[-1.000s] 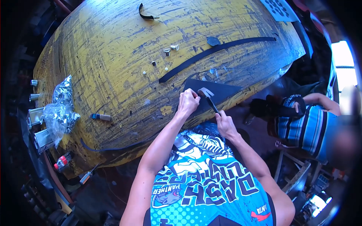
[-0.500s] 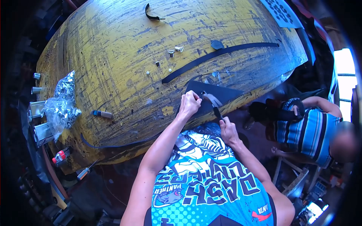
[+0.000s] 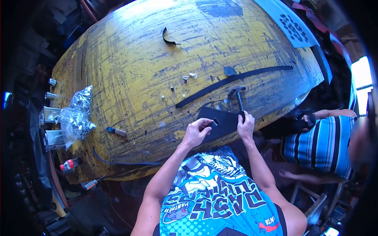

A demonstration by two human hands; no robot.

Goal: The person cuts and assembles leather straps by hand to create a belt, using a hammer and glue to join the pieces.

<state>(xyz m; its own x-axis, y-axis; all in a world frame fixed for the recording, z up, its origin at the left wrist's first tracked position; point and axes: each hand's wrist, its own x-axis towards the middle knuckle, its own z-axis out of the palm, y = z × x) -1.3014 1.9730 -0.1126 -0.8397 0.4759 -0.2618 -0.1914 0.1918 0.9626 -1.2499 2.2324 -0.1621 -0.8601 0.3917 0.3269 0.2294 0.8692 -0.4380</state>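
Observation:
In my right hand (image 3: 246,126) is a claw hammer (image 3: 239,100), gripped low on its dark handle, with its head lying over the table beyond the black sheet. My left hand (image 3: 198,131) pinches a small dark piece with a shiny edge (image 3: 215,122), too small to name. Under that piece is the flat black sheet (image 3: 222,131), near the table's front edge. A long black strap (image 3: 232,83) lies just past the hammer head, with a dark round-edged piece (image 3: 229,71) against it.
The worn yellow table (image 3: 134,70) carries small metal fittings (image 3: 186,79), a short curved strap (image 3: 167,39), a brown-and-blue object (image 3: 116,131) and a plastic bag of shiny parts (image 3: 78,120). A bottle (image 3: 69,164) is at the left edge. Another person (image 3: 319,141) sits at right.
The hammer has moved away from my left hand, out past the black sheet. My left hand has come up with the small dark piece showing at its fingertips. The whole view has shifted.

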